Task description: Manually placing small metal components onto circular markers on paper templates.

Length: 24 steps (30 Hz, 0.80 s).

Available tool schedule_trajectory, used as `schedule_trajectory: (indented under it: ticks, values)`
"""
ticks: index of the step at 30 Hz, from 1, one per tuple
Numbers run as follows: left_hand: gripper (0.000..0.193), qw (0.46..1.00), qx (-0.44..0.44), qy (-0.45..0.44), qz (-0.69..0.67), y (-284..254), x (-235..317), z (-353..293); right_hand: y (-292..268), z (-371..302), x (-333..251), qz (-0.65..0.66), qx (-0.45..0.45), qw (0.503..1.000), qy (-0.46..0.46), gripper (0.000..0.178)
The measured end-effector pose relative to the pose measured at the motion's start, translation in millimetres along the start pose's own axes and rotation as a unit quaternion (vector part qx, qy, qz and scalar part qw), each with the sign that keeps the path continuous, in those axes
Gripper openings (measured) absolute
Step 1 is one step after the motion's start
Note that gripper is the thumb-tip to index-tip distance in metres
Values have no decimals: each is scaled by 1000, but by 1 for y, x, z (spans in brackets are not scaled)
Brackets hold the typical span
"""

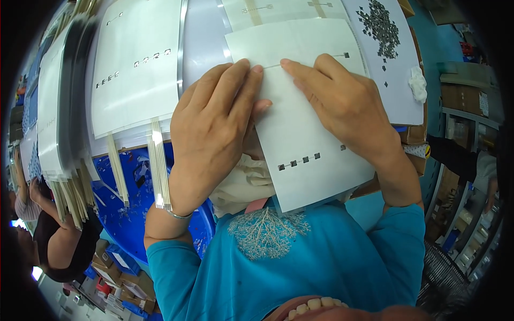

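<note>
A white sheet [316,117] lies in front of me, its lower end reaching toward my chest. My left hand [214,107] rests over its left edge, fingers stretched forward and thumb apart. The fingertips touch down beside a thin line [272,66] across the sheet. From the other side my right hand [342,96] bends over the sheet with its fingers drawn together, fingertips at the same line; whatever they pinch is too small to make out. A small dark square [346,55] sits at the line's right end. Several dark squares [305,159] form a row lower down.
Another sheet with small squares [136,69] lies left. Loose dark chips [379,27] are scattered at the far right, near a crumpled white wad [417,84]. Pale strips [159,166] overhang the table edge above a blue bin [126,214]. A co-worker's arm [53,206] shows at far left.
</note>
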<state>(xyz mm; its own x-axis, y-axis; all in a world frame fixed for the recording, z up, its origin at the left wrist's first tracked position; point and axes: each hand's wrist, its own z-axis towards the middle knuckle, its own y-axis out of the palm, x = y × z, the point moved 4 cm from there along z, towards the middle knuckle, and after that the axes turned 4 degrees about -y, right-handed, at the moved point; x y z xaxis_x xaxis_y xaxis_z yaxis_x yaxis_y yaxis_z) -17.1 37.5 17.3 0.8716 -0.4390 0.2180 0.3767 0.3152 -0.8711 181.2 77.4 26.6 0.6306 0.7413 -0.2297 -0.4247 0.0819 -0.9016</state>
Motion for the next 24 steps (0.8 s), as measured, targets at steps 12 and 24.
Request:
schedule_trajectory:
  ticks: [12,24]
  values:
    - [39,998,59,-3,-16,6,-8,-9,2,-2,10,-44,43,995,-82,33]
    - [53,998,-10,-20,53,6,9,8,-32,-42,11,56,61,996,-15,27]
